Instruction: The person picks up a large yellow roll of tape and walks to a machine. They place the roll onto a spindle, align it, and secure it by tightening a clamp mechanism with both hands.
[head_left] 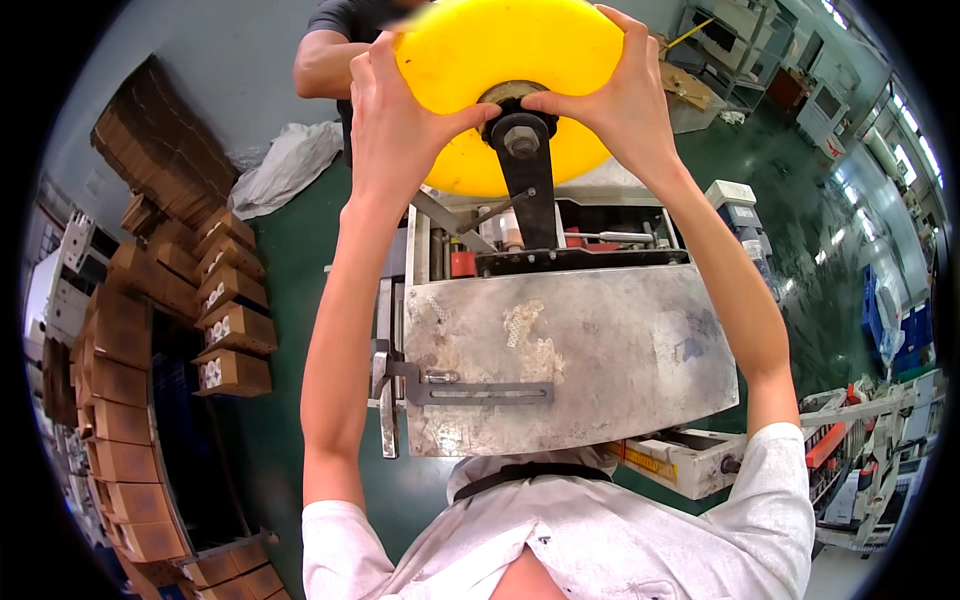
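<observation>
A large, round yellow disc (510, 45) sits at the upper end of an upright black metal arm (530, 200), behind a hexagonal grey bolt (522, 142). The left hand (402, 115) and right hand (622, 100) grip the disc from opposite sides, fingers spread along its edge, thumbs touching the dark hub. Nearer the person lies a scuffed grey metal plate (620, 350) bearing a slotted, dark grey metal bar (485, 392). Open brown cardboard boxes (240, 330) stand left.

White short-sleeved shirt (650, 530), dark waist band (530, 471).
</observation>
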